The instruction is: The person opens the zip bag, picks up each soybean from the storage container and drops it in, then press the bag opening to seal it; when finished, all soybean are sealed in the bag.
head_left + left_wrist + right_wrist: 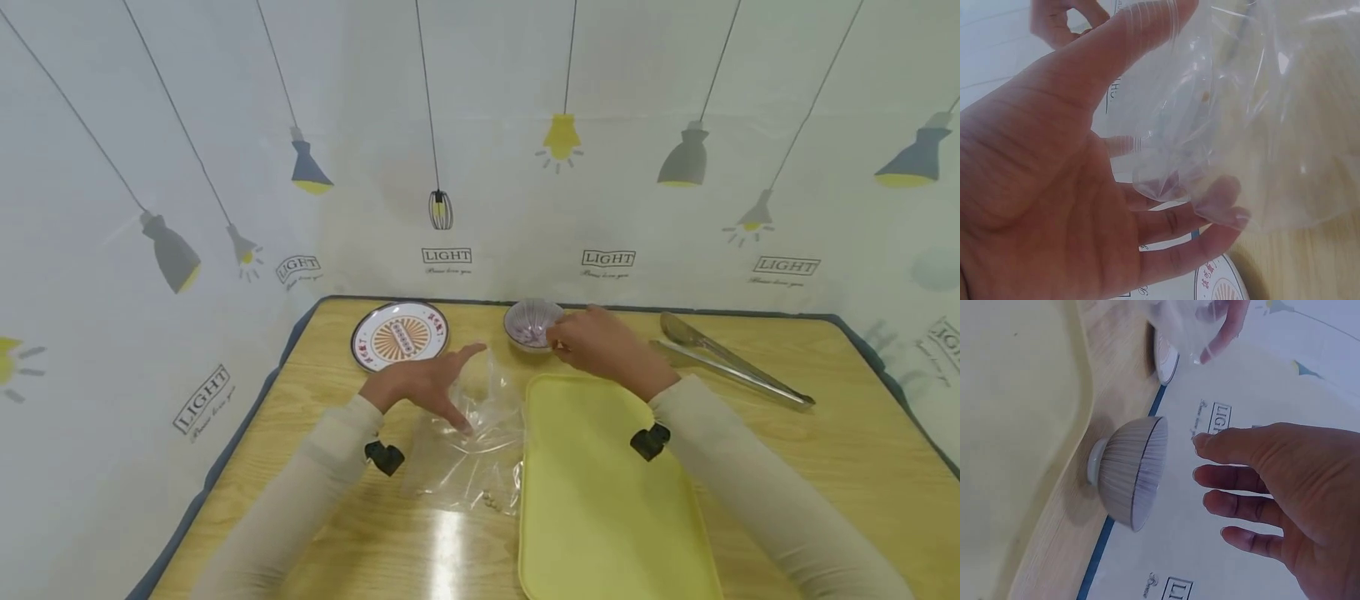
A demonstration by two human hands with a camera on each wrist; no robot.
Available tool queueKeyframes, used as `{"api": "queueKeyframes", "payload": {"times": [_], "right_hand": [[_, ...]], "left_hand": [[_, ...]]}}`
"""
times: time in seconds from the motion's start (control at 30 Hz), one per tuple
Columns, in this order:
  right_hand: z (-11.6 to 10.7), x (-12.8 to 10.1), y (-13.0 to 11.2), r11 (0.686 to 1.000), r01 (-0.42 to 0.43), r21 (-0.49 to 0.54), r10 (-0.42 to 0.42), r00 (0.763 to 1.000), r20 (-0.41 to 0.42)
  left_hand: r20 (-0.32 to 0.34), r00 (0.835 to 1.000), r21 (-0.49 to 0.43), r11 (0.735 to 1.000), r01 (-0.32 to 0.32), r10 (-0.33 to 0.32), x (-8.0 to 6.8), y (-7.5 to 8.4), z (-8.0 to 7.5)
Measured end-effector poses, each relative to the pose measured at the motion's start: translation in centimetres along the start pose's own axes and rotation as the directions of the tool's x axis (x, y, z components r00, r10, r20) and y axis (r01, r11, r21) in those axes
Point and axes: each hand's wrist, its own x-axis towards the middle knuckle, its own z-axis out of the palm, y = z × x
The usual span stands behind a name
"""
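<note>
My left hand (448, 385) is spread open on a clear plastic bag (468, 454) lying on the wooden table, left of a yellow tray (600, 492). In the left wrist view the bag (1260, 112) drapes over my thumb and straight fingertips (1213, 209). A few small pale bits (492, 500) lie in the bag's near corner. My right hand (592, 342) reaches over the tray's far edge beside a small striped bowl (532, 323). In the right wrist view its fingers (1229, 481) are straight, a short gap from the bowl (1132, 478) rim, holding nothing.
A round patterned plate (400, 335) sits at the back left, metal tongs (731, 365) at the back right. A curtain printed with lamps stands close behind the table (847, 433). The tray takes up the near middle.
</note>
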Motion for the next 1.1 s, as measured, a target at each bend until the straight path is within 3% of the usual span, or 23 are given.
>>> {"api": "queueKeyframes", "payload": {"times": [0.43, 0.63, 0.9, 1.1], "right_hand": [[-1.2, 3.6, -3.6, 0.993, 0.107, -0.047, -0.109, 0.994, -0.033], [-1.7, 4.9, -5.7, 0.984, 0.142, -0.105, -0.141, 0.990, 0.024], [-1.7, 5.3, -7.4, 0.980, 0.181, -0.084, -0.172, 0.980, 0.103], [-1.6, 5.2, -8.0, 0.974, 0.211, -0.079, -0.203, 0.975, 0.094]], "left_hand": [[0.003, 1.000, 0.014, 1.000, -0.001, 0.001, 0.4, 0.0, -0.2], [0.012, 1.000, 0.001, 1.000, -0.017, 0.017, 0.3, 0.3, -0.6], [0.013, 1.000, 0.022, 1.000, 0.021, -0.022, 0.0, 0.7, -0.7], [0.005, 1.000, 0.033, 0.999, 0.019, -0.019, 0.2, 0.7, -0.7]]}}
